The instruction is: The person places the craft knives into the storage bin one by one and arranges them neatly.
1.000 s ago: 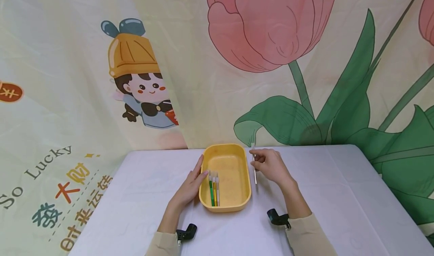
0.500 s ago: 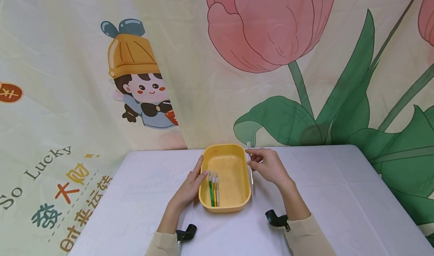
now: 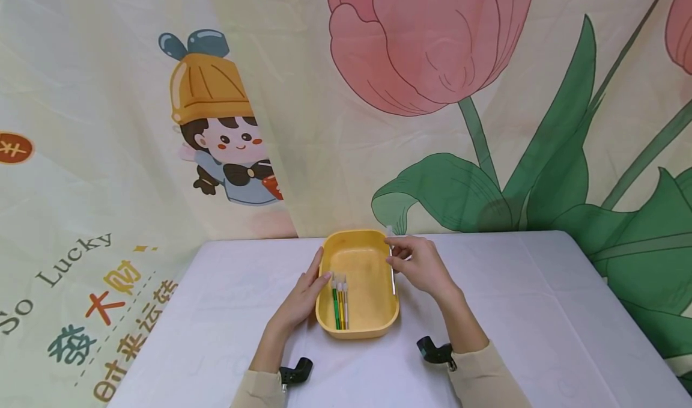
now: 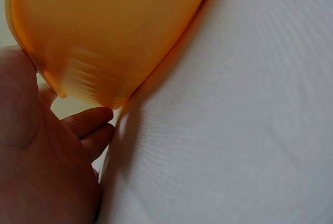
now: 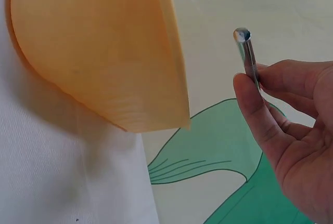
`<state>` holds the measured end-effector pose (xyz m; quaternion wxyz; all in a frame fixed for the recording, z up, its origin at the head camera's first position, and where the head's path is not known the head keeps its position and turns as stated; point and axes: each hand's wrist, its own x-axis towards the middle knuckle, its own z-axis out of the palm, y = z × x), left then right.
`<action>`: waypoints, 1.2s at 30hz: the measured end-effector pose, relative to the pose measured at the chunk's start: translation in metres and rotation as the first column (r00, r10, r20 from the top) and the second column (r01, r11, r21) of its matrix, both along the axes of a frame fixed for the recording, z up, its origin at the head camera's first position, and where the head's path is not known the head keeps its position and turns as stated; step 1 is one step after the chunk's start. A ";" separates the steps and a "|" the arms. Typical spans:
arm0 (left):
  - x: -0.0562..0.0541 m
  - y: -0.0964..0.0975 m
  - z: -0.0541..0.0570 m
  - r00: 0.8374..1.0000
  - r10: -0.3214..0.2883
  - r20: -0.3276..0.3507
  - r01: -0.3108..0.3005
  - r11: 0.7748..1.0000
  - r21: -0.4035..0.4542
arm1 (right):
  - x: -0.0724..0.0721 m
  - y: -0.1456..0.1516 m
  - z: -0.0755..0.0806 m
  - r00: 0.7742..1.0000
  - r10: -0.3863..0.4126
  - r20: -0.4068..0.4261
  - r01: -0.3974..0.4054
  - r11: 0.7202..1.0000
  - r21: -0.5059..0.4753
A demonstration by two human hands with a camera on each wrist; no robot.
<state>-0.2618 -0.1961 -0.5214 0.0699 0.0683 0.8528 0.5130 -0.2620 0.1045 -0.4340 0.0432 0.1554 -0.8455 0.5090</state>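
While the left hand (image 3: 301, 295) grips the yellow tray (image 3: 367, 303), maybe to steady it, the right hand (image 3: 424, 267) pinches a silver stick (image 5: 250, 62) up by the right rim; more sticks (image 3: 341, 306) lie inside.

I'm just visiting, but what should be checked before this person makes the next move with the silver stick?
1. Right hand pinches the silver stick: ok.
2. Left hand grips the yellow tray at its left side: ok.
3. Bare room right of the other sticks: ok.
4. Silver stick over that bare room: not ok; the head view shows it along the tray's right edge.
5. Its exact height: cannot tell.
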 end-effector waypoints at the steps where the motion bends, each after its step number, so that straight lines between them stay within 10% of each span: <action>1: 0.000 0.000 0.000 1.000 -0.002 -0.003 0.002 1.000 -0.001 | 0.001 -0.001 0.000 1.000 0.001 0.002 -0.001 1.000 0.000; 36: 0.000 -0.001 0.000 1.000 -0.007 -0.019 0.007 1.000 -0.016 | 0.011 -0.039 -0.003 0.998 0.057 -0.004 -0.057 0.998 -0.028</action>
